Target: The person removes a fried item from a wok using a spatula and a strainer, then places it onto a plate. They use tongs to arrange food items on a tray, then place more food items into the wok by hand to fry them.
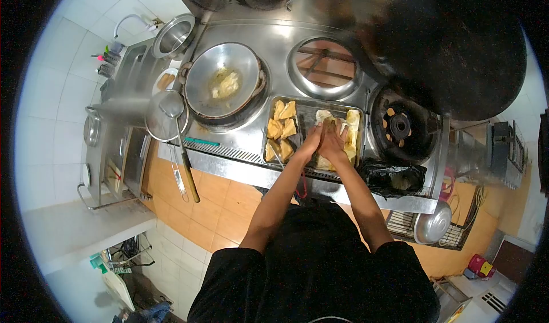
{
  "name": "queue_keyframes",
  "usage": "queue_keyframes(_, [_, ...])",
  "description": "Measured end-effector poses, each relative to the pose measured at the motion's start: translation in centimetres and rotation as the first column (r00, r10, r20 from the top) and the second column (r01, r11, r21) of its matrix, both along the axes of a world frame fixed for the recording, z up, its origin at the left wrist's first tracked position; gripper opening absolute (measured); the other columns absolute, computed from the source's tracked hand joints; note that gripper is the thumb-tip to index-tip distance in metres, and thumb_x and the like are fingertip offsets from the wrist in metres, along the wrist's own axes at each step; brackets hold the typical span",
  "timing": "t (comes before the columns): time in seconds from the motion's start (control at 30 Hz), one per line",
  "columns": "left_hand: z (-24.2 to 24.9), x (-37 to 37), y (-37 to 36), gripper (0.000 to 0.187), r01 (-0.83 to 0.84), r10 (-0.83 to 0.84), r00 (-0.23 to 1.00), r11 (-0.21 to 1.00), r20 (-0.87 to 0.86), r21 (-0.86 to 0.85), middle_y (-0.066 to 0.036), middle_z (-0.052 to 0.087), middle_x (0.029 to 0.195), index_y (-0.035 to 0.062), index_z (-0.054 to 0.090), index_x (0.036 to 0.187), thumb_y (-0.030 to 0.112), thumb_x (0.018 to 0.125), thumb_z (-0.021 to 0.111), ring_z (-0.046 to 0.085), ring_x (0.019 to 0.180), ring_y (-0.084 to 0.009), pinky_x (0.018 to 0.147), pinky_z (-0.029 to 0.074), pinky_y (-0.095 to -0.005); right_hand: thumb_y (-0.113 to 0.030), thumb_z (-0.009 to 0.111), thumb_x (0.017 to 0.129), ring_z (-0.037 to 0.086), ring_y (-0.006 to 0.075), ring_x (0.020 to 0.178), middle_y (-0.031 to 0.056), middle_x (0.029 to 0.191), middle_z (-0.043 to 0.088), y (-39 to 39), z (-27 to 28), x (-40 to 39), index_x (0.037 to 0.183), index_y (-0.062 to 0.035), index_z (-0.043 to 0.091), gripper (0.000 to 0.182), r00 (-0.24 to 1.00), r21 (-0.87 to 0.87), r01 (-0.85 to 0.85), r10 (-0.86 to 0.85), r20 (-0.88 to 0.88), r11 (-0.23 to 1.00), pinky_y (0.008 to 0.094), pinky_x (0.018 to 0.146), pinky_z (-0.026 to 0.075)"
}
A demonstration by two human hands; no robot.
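Note:
My left hand (pixel 312 140) and my right hand (pixel 331 141) meet over a metal tray (pixel 309 106) on the counter. Their fingers are closed together among pale, soft-looking food pieces (pixel 323 116); what lies between them is hidden. Along the tray's right side runs a row of yellowish-white folded pieces (pixel 352 133). Golden-brown fried pieces (pixel 275 129), some triangular, fill the left side. A thin metal utensil (pixel 277 155) leans at the tray's lower left, close to my left wrist.
To the left, a large wok (pixel 201 88) holds oil and a pale frying mass (pixel 225 84). A strainer ladle (pixel 183 145) hangs over the counter's front edge. Black plastic (pixel 394 178) lies right of the tray, below a burner (pixel 398 126). An open burner ring (pixel 293 66) sits behind.

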State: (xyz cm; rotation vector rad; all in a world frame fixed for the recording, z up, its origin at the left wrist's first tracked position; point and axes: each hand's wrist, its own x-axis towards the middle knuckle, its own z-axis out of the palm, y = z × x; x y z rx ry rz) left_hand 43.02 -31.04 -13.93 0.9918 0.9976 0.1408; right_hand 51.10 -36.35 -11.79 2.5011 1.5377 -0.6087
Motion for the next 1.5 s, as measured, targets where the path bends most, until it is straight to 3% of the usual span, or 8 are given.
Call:
queue_keyframes(0.17, [0.1, -0.6, 0.3, 0.077, -0.026, 0.024, 0.993, 1.0, 0.118, 0.014, -0.021, 0.031, 0.149, -0.0052, 0.024, 0.146, 0.055, 0.099, 0.033, 0.033, 0.136, -0.0282, 0.111, 0.025, -0.0374, -0.031, 0.059, 0.084, 0.008, 0.0414, 0.143, 0.0234, 0.151, 0.027, 0.4, 1.2, -0.3, 0.148, 0.0022, 0.018, 0.084, 0.994, -0.04, 0.07, -0.073, -0.077, 0.997, 0.0581, 0.113, -0.001])
queue_keyframes(0.23, [-0.6, -0.9, 0.7, 0.079, 0.059, -0.059, 0.998, 0.998, 0.034, 0.009, -0.013, 0.024, 0.154, 0.0091, 0.016, 0.152, 0.063, 0.095, 0.031, 0.031, 0.138, -0.0301, 0.109, 0.029, -0.0469, -0.031, 0.059, 0.083, 0.008, 0.0412, 0.143, 0.024, 0.15, 0.029, 0.4, 1.3, -0.4, 0.148, 0.0022, 0.018, 0.084, 0.994, -0.037, 0.07, -0.073, -0.08, 0.997, 0.0581, 0.113, -0.001])
queue_keyframes(0.67, [0.9, -1.1, 0.1, 0.073, -0.054, 0.062, 0.995, 0.993, 0.078, -0.109, -0.017, 0.039, 0.141, 0.0023, 0.028, 0.144, 0.058, 0.097, 0.035, 0.043, 0.125, -0.0279, 0.104, 0.034, -0.044, -0.026, 0.062, 0.083, 0.021, 0.0406, 0.14, 0.0231, 0.133, 0.052, 0.1, 2.3, 1.3, 0.146, 0.0033, 0.027, 0.077, 0.993, 0.116, 0.044, -0.03, -0.116, 0.992, 0.0582, 0.113, 0.005])
queue_keyframes(0.73, [0.6, -1.2, 0.4, 0.086, -0.015, 0.018, 0.999, 0.995, 0.027, -0.1, -0.02, 0.03, 0.149, 0.0049, 0.019, 0.149, 0.067, 0.092, 0.036, 0.036, 0.135, -0.0313, 0.109, 0.032, -0.0432, -0.026, 0.061, 0.085, 0.031, 0.0384, 0.136, 0.0195, 0.129, 0.056, -0.5, 2.3, 2.2, 0.144, -0.0036, 0.035, 0.069, 0.997, 0.145, 0.043, -0.032, -0.076, 0.988, 0.0565, 0.111, 0.012])
queue_keyframes(0.93, [0.8, -1.6, 0.5, 0.086, 0.017, -0.02, 0.999, 0.996, -0.036, -0.086, -0.018, 0.031, 0.149, 0.0054, 0.019, 0.149, 0.067, 0.092, 0.037, 0.036, 0.135, -0.0304, 0.108, 0.032, -0.0441, -0.013, 0.054, 0.086, 0.063, 0.0369, 0.1, 0.0107, 0.113, 0.067, -2.7, 3.0, 4.3, 0.132, -0.0133, 0.049, 0.047, 0.804, 0.278, 0.435, -0.231, -0.548, 0.856, 0.0477, 0.087, 0.048])
queue_keyframes(1.07, [0.1, -1.5, 0.2, 0.082, 0.013, -0.01, 0.999, 0.996, 0.037, -0.083, -0.017, 0.03, 0.149, 0.006, 0.019, 0.149, 0.063, 0.094, 0.036, 0.036, 0.135, -0.0289, 0.108, 0.032, -0.0444, -0.014, 0.054, 0.086, 0.065, 0.0363, 0.091, 0.0103, 0.108, 0.068, -3.9, 0.7, 3.4, 0.138, -0.0152, 0.045, 0.052, 0.926, 0.309, 0.223, -0.102, -0.363, 0.925, 0.0457, 0.08, 0.051])
queue_keyframes(1.17, [-0.4, -1.2, 0.0, 0.073, -0.018, 0.022, 0.998, 0.997, 0.057, -0.075, -0.013, 0.032, 0.148, 0.0068, 0.025, 0.148, 0.057, 0.096, 0.039, 0.038, 0.131, -0.0286, 0.103, 0.034, -0.0449, -0.014, 0.056, 0.084, 0.064, 0.0377, 0.095, 0.0225, 0.104, 0.066, -2.9, 2.4, 2.1, 0.141, -0.0133, 0.036, 0.061, 0.967, 0.088, 0.091, -0.066, -0.248, 0.992, 0.048, 0.082, 0.05])
queue_keyframes(1.5, [0.1, -1.0, -0.4, 0.067, -0.078, 0.083, 0.996, 0.989, 0.036, -0.126, -0.013, 0.04, 0.142, 0.005, 0.029, 0.146, 0.051, 0.098, 0.037, 0.042, 0.125, -0.0262, 0.101, 0.036, -0.041, -0.02, 0.061, 0.083, 0.058, 0.0439, 0.109, 0.0244, 0.123, 0.058, -0.9, 1.9, 1.2, 0.143, -0.0087, 0.03, 0.069, 0.953, -0.001, 0.157, -0.152, -0.261, 0.988, 0.0544, 0.092, 0.044])
